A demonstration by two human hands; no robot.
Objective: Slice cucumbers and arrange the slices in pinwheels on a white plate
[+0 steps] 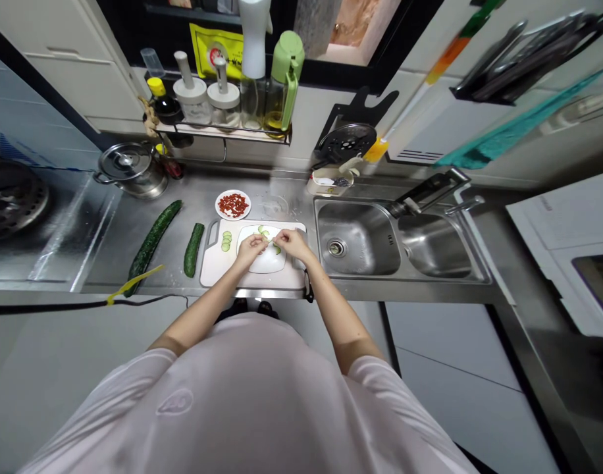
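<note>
My left hand (252, 248) and my right hand (290, 243) are close together over a white plate (266, 263). The fingers of both are pinched near a small piece of cucumber, too small to make out clearly. A few thin green-edged slices (263, 231) lie on the plate. Under the plate is a pale cutting board (212, 270), with several overlapping cucumber slices (226, 241) on its left part. The dark handle of a knife (309, 288) shows at the board's right edge, beside my right forearm.
Left of the board lie a short cucumber piece (193, 250) and a long cucumber (156, 238). Behind it is a dish of red pieces (233, 205). A lidded pot (133, 172) stands back left; a double sink (358, 240) is at the right. Bottles line a wall rack (222, 131).
</note>
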